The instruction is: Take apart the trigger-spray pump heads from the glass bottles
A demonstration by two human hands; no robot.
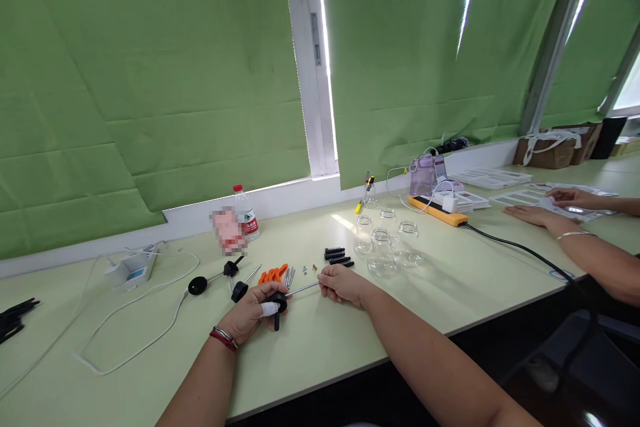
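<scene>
My left hand [255,310] is closed around a black round part [280,301] with a black stem pointing down. A thin metal rod [303,289] runs from that part to my right hand [343,284], whose fingers pinch its far end. Just beyond my hands lie orange clips [273,274], metal pins [289,277] and a small brass piece [315,267]. Black ribbed pieces [337,256] rest behind my right hand. Similar black parts with rods [239,291] lie beyond my left hand.
Several glass jars [383,255] stand right of centre. Behind are a bottle [250,217], an orange power strip [438,211] and a purple bottle [423,177]. White cables [143,345] cross the left side. Another person's hands [533,214] rest at the right.
</scene>
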